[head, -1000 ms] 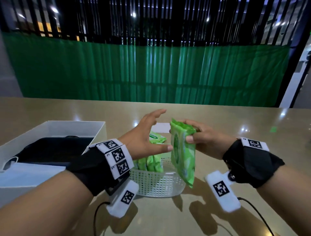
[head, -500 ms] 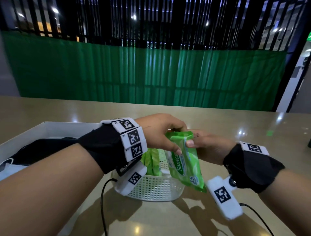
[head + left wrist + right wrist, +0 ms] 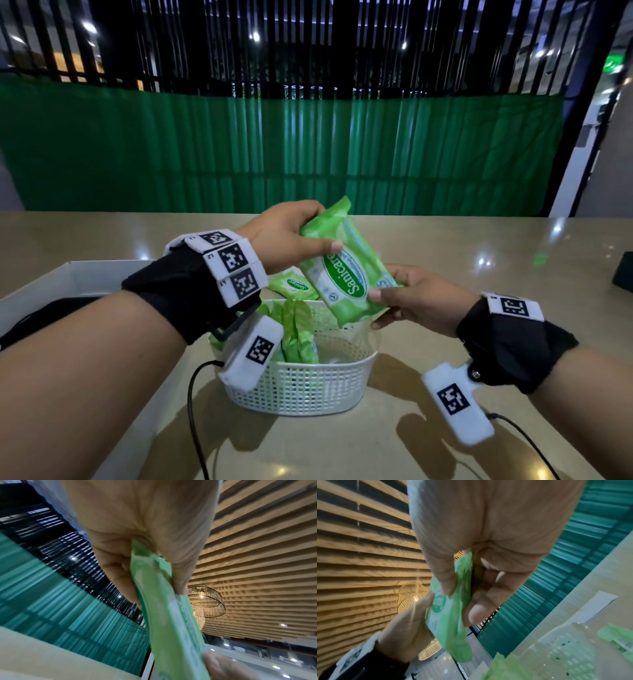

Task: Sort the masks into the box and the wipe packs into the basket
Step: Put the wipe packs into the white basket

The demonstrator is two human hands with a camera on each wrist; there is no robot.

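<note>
A green wipe pack (image 3: 342,270) hangs tilted above the white mesh basket (image 3: 308,387). My left hand (image 3: 291,236) grips its upper end, thumb across the front; the same pack (image 3: 171,615) runs out from between those fingers in the left wrist view. My right hand (image 3: 411,301) pinches the lower right corner of the pack (image 3: 448,615). Several green wipe packs (image 3: 296,330) stand inside the basket, and another wipe pack (image 3: 291,284) lies behind it. The white box (image 3: 65,279) at the left holds dark masks (image 3: 48,310).
The basket stands on a beige table (image 3: 479,246) near its front middle. A white card (image 3: 597,604) lies flat on the table beyond the basket. A dark object (image 3: 623,277) sits at the table's right edge. Cables (image 3: 195,411) trail from both wrist units.
My left hand closed on the pack's top end and lifted it. The pack turned from hanging upright to lying tilted, label up, and my right hand slid down to its lower corner.
</note>
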